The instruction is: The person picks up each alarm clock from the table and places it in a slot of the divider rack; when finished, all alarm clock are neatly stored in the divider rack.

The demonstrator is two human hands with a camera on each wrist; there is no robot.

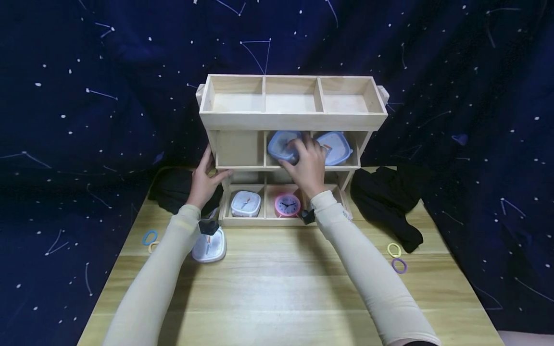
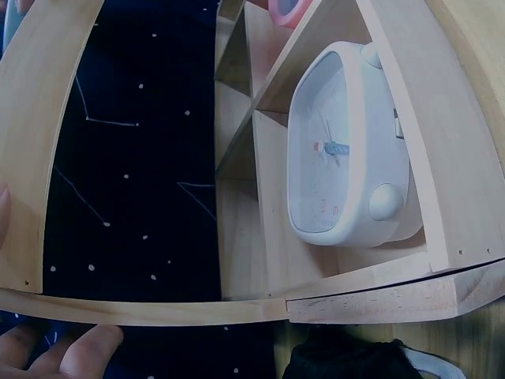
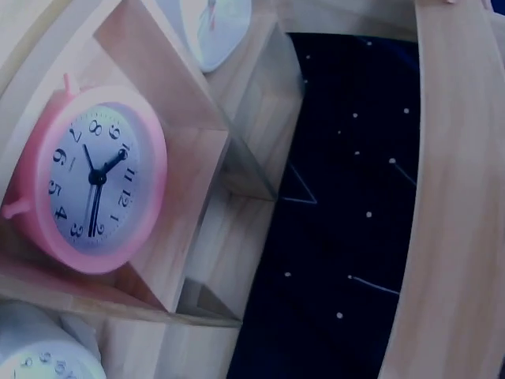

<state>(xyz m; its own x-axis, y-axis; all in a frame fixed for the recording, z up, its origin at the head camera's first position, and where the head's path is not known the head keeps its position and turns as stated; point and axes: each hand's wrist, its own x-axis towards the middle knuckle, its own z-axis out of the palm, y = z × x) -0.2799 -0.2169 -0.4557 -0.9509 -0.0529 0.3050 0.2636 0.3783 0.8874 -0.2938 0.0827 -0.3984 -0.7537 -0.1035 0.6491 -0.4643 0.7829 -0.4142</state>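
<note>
A three-tier wooden shelf (image 1: 292,120) stands at the back of the table. My right hand (image 1: 305,161) reaches into the middle tier's centre compartment and grips a blue lidded box (image 1: 281,143). A second blue box (image 1: 336,146) sits in the compartment to its right. My left hand (image 1: 207,175) rests against the shelf's left side wall with fingers straight and the thumb on the front edge; its fingers (image 2: 87,351) show under the frame. In the bottom tier are a white clock (image 1: 245,203) (image 2: 347,158) and a pink clock (image 1: 287,205) (image 3: 91,178).
Another white clock (image 1: 210,246) lies on the table under my left forearm. Black cloths lie left (image 1: 170,190) and right (image 1: 389,202) of the shelf. Hair ties lie near the left edge (image 1: 150,237) and the right edge (image 1: 398,264). The top tier holds nothing.
</note>
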